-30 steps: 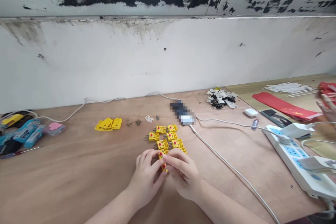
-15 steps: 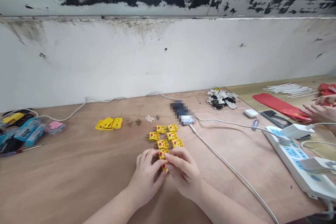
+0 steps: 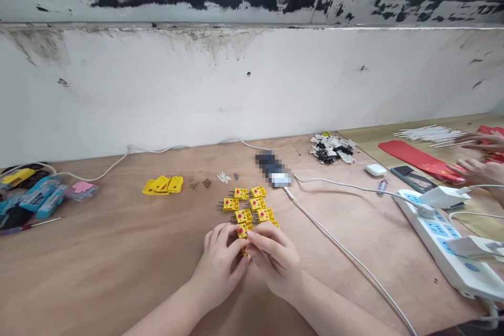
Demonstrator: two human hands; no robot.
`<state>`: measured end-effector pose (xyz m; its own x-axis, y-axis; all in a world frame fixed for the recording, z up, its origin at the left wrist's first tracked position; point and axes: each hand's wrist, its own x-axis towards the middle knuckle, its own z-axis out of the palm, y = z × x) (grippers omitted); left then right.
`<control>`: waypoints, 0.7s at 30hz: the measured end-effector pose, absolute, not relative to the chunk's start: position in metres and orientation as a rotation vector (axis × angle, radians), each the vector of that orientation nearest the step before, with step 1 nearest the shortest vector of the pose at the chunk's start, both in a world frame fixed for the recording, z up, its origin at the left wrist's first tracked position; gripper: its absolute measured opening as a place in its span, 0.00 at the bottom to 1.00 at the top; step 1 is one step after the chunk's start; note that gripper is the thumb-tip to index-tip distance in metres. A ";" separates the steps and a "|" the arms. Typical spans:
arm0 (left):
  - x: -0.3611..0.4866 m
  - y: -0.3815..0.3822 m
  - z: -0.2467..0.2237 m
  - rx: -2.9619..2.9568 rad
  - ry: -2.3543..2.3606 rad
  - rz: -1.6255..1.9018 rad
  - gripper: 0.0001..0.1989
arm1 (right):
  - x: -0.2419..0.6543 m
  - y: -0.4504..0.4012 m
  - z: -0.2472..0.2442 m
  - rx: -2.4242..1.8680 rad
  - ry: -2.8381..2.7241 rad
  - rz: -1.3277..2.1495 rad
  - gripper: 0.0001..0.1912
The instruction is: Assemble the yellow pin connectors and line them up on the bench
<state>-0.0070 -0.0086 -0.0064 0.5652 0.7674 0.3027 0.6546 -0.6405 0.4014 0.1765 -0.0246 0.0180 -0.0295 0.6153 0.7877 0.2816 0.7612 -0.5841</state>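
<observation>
Several yellow plug pieces (image 3: 243, 216) with red buttons and metal pins lie in two columns on the wooden table (image 3: 118, 252). At the near end of the columns, my left hand (image 3: 221, 260) curls its fingers round the left side of a yellow plug piece. My right hand (image 3: 275, 258) is closed against the same piece from the right, its fingertips beside the red button. The fingers partly cover that piece. Farther left sit yellow covers (image 3: 175, 185), small screws (image 3: 207, 183), white bits (image 3: 224, 178) and small grey parts (image 3: 236, 176).
A blurred phone (image 3: 271, 165) with a white cable stands behind the plugs. To the right are a black-and-white pile (image 3: 333, 148), a power strip (image 3: 437, 228) and another person's hands (image 3: 478, 168). A screwdriver (image 3: 43, 223) and blue packs lie left.
My two hands keep almost the same place, with slight finger movement on the right hand. The other person's hands at the right have shifted over the red material.
</observation>
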 end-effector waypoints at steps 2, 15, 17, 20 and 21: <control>-0.007 -0.009 -0.006 2.558 1.184 0.670 0.18 | 0.177 -0.025 0.019 -0.706 -1.625 0.328 0.30; -0.007 -0.008 -0.005 2.579 1.182 0.670 0.15 | 0.178 -0.025 0.018 -0.741 -1.586 0.289 0.29; -0.007 -0.009 -0.004 2.567 1.189 0.657 0.15 | 0.178 -0.025 0.019 -0.716 -1.601 0.314 0.31; -0.007 -0.009 -0.004 2.546 1.200 0.652 0.13 | 0.178 -0.025 0.021 -0.698 -1.622 0.323 0.30; -0.007 -0.009 -0.004 2.543 1.201 0.649 0.13 | 0.178 -0.025 0.021 -0.703 -1.620 0.317 0.30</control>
